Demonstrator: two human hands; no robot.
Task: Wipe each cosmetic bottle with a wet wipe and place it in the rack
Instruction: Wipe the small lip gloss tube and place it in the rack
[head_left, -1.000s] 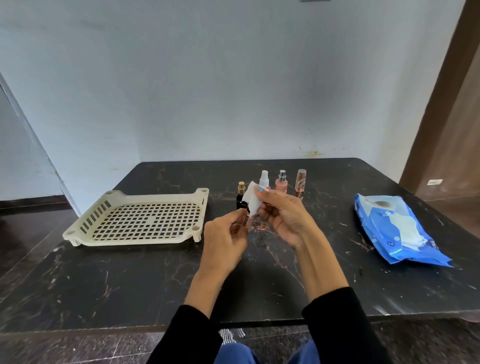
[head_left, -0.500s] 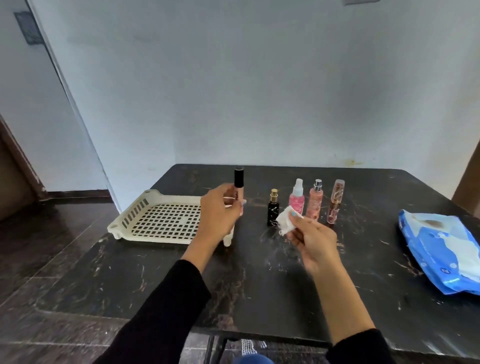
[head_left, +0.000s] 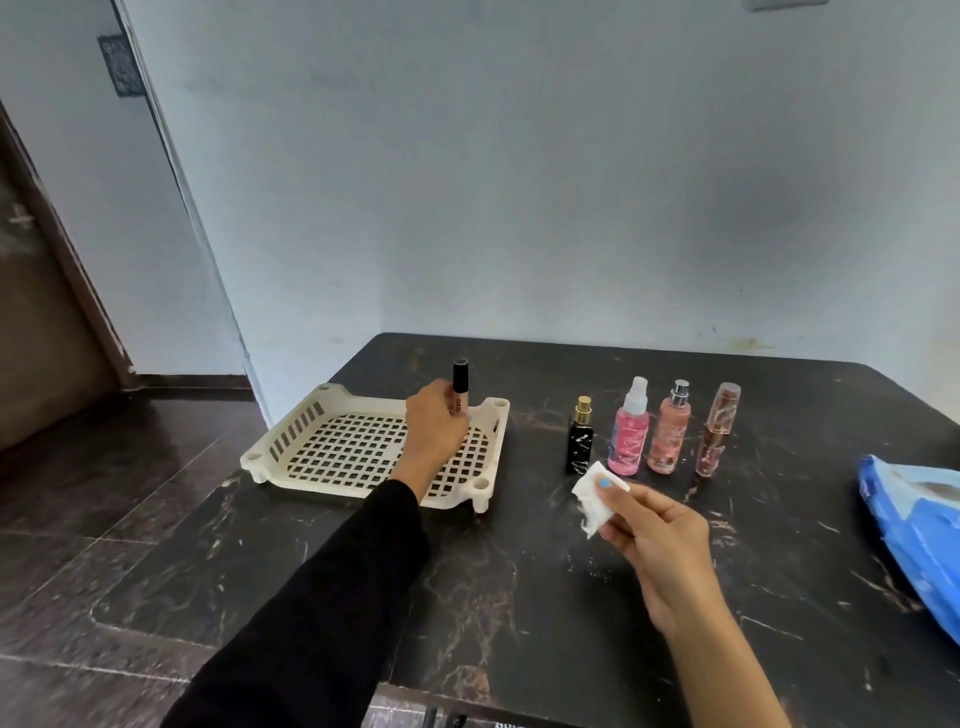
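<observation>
My left hand (head_left: 434, 434) grips a slim peach tube with a black cap (head_left: 460, 387), held upright over the right part of the cream slotted rack (head_left: 311, 449). My right hand (head_left: 657, 540) pinches a crumpled white wet wipe (head_left: 592, 501) above the table, in front of the bottle row. Standing in that row are a small black bottle with a gold cap (head_left: 579, 441), a pink spray bottle (head_left: 629, 428), a peach spray bottle (head_left: 670, 431) and a slim rose-coloured tube (head_left: 718, 431).
The dark marble table (head_left: 519, 597) ends at a left edge beside the rack and a near edge by my arms. A blue wet-wipe pack (head_left: 919, 525) lies at the right. A white wall stands behind, a brown door at far left.
My left hand has carried the peach tube leftward from the wipe to above the rack. My right hand has stayed in front of the bottles with the wipe. The camera has turned left.
</observation>
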